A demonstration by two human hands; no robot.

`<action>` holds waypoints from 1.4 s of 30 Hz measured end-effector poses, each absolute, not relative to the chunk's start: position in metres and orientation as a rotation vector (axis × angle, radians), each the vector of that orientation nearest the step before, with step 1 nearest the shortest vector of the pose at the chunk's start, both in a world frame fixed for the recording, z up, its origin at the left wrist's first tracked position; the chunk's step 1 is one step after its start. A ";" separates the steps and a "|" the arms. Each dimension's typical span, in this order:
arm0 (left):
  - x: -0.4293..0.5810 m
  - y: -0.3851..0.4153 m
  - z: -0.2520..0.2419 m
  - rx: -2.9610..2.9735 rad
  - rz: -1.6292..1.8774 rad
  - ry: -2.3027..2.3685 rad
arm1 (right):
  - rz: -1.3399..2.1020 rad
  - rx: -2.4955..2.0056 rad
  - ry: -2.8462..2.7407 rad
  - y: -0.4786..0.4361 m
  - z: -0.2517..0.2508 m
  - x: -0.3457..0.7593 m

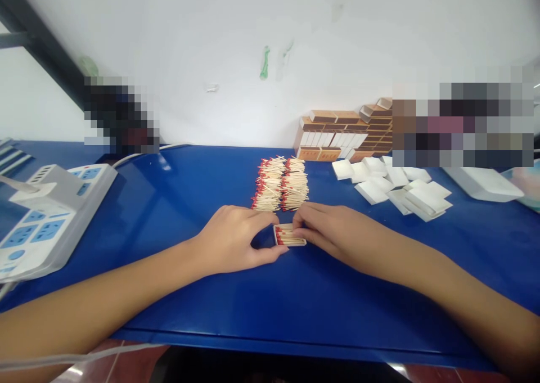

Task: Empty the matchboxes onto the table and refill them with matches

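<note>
A small white matchbox tray [291, 243] lies on the blue table, with red-headed matches [288, 235] in it, their heads to the left. My left hand [240, 237] grips the tray's left end between thumb and forefinger. Over the tray's right half, the fingers of my right hand [324, 225] are pinched together on the matches; the fingertips partly cover them. Just beyond the tray are two heaps of loose matches, a left heap [270, 186] and a right heap [295, 186], side by side.
Several white empty trays [375, 190] lie scattered at the right. Behind them, brown matchboxes [337, 138] are stacked against the white wall [211, 45]. A power strip [50, 225] with a plugged-in adapter stands at the left. The table's front edge [295, 346] runs nearest me.
</note>
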State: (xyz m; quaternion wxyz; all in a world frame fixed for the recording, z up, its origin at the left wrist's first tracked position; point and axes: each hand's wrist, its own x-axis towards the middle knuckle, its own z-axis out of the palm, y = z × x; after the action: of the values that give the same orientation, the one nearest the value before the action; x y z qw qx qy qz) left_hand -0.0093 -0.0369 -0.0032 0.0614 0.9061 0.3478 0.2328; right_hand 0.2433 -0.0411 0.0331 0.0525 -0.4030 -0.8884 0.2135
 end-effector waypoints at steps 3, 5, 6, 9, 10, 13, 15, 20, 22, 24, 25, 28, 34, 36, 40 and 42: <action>-0.009 -0.037 -0.003 2.747 0.699 1.047 | 0.583 -1.230 -2.721 -0.041 0.032 0.243; -0.009 -0.037 -0.003 2.744 0.705 1.042 | 0.540 -1.221 -2.705 -0.040 0.032 0.243; -0.009 -0.037 -0.002 2.742 0.711 1.040 | 0.522 -1.202 -2.697 -0.040 0.032 0.243; -0.009 -0.037 -0.002 2.736 0.728 1.032 | 0.517 -1.121 -2.692 -0.042 0.030 0.241; -0.008 -0.037 -0.002 2.735 0.732 1.028 | 0.529 -1.098 -2.693 -0.043 0.029 0.240; -0.008 -0.037 -0.001 2.735 0.739 1.023 | 0.540 -1.063 -2.667 -0.044 0.028 0.239; -0.008 -0.037 -0.001 2.738 0.728 1.026 | 0.505 -1.059 -2.623 -0.043 0.028 0.240; -0.009 -0.037 -0.004 2.741 0.730 1.017 | 0.517 -1.050 -2.621 -0.039 0.029 0.244; -0.009 -0.037 -0.004 2.745 0.735 1.016 | 0.528 -1.047 -2.626 -0.039 0.029 0.244; -0.010 -0.037 -0.005 2.748 0.730 1.020 | 0.494 -1.050 -2.615 -0.037 0.029 0.245; -0.010 -0.037 -0.005 2.749 0.724 1.022 | 0.459 -1.057 -2.602 -0.036 0.028 0.246; -0.010 -0.037 -0.005 2.751 0.717 1.017 | 0.332 -1.109 -2.562 -0.027 0.024 0.253; -0.010 -0.038 -0.004 2.750 0.714 1.026 | 0.307 -1.230 -2.558 -0.010 0.014 0.263; -0.010 -0.038 -0.004 2.746 0.712 1.030 | 0.316 -1.249 -2.553 -0.009 0.013 0.262; -0.011 -0.037 -0.004 2.745 0.695 1.040 | 0.337 -1.303 -2.560 -0.011 0.016 0.259; -0.011 -0.036 -0.003 2.748 0.689 1.043 | 0.378 -1.333 -2.559 -0.013 0.019 0.258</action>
State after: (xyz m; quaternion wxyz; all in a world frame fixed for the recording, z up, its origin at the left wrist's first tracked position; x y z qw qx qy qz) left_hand -0.0108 -0.0364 -0.0034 0.0613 0.9085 0.3450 0.2279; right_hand 0.2580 -0.0131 0.0191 0.1154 -0.4548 -0.8736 0.1290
